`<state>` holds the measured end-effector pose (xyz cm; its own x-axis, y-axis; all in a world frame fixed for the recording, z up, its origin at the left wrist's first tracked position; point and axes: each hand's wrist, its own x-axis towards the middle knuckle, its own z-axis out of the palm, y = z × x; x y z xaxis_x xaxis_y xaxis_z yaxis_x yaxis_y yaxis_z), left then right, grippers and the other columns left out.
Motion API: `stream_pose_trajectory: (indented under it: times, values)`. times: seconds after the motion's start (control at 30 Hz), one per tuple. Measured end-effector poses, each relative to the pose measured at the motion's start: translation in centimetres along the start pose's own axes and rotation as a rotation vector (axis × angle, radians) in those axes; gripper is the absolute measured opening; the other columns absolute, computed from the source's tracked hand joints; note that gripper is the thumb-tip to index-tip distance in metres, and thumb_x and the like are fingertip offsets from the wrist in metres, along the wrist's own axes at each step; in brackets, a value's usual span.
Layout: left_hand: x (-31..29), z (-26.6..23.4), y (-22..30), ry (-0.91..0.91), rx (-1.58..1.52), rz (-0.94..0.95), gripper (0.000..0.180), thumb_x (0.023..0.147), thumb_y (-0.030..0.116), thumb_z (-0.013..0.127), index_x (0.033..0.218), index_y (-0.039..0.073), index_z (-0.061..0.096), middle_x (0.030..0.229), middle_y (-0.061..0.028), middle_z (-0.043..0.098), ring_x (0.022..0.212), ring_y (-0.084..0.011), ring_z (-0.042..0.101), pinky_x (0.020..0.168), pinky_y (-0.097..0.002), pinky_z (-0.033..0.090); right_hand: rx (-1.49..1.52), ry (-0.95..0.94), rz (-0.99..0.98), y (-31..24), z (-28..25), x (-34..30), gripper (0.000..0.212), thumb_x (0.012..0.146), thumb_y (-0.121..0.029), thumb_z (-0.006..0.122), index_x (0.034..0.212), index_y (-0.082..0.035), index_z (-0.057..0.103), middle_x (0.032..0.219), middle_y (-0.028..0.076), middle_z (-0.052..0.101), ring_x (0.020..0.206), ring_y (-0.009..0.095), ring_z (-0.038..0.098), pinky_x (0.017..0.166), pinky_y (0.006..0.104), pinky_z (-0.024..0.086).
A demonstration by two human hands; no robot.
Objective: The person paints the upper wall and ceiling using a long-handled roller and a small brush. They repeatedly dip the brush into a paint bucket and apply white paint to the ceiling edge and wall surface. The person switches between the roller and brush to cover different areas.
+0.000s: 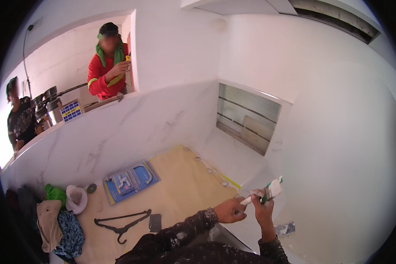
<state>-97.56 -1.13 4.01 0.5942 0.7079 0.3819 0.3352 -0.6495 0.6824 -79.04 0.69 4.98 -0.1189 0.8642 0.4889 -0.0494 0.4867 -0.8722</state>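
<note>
My left hand is closed around the white handle of a paintbrush, whose pale bristle end points up and right. My right hand is closed at the brush's head, its fingers close under the bristles. Bits of green show beside the brush head; what they belong to is partly hidden. Paint specks cover both dark sleeves. A large smooth whitish surface rises just to the right of my hands.
A tan-covered surface holds a black hanger, a blister-packed faucet set, a dark square pad and piled clothes. A louvered window is ahead. Beyond the marbled half-wall are two people, one in red.
</note>
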Motion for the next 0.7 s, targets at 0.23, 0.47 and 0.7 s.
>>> stream_pose_trajectory:
  times: [0.23,0.47,0.7]
  values:
    - [-6.7,-0.8,-3.2,0.056,0.133,-0.383,0.057,0.092,0.034,0.067,0.137,0.010,0.041,0.113,-0.0231,0.064,0.098,-0.0432,0.064,0.081,-0.0464,0.051,0.055,0.440,0.157,2.0,-2.9,-1.3,0.008,0.090,-0.009,0.066,0.094,-0.007,0.059,0.077,-0.004,0.052,0.064,0.006,0.048,0.056,0.0226,0.041]
    - [-13.8,-4.7,-9.3,0.005,0.356,-0.294,0.036,0.091,0.039,0.066,0.106,0.006,0.067,0.093,-0.0164,0.068,0.085,-0.0383,0.066,0.071,-0.0457,0.052,0.311,0.738,0.382,6.2,-6.4,-6.7,0.028,0.090,-0.011,0.067,0.114,-0.004,0.054,0.097,0.004,0.057,0.081,0.017,0.066,0.067,0.0346,0.060]
    - [-6.3,0.7,-11.3,0.033,0.469,-0.046,0.035,0.089,0.034,0.069,0.108,0.006,0.066,0.092,-0.0149,0.067,0.083,-0.0367,0.065,0.071,-0.0451,0.050,0.350,0.826,0.399,7.8,-4.1,-9.2,0.022,0.090,-0.003,0.064,0.110,-0.001,0.057,0.092,0.005,0.058,0.081,0.019,0.065,0.062,0.0370,0.063]
